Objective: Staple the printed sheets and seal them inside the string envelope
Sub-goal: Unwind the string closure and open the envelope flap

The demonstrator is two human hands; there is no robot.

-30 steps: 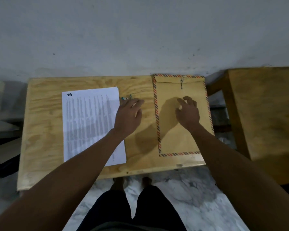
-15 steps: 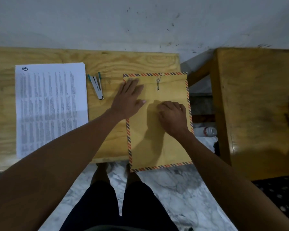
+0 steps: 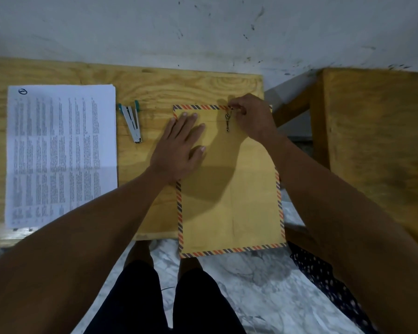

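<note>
1. A plywood table (image 3: 155, 88) stands against a scuffed grey wall.
2. We now see the string envelope (image 3: 229, 189) pulled toward its near edge, its lower end overhanging the floor.
3. The left hand (image 3: 179, 145) has come to lie flat on it, fingers straight; the right hand (image 3: 251, 116) has moved up to pinch the string clasp (image 3: 227, 121).
4. Printed sheets (image 3: 60, 153) and stapler (image 3: 132, 122) lie untouched, so stapling seems undone.

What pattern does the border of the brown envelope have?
Diagonal orange and dark blue stripes edge the brown paper string envelope, clearest in the head view.
</note>
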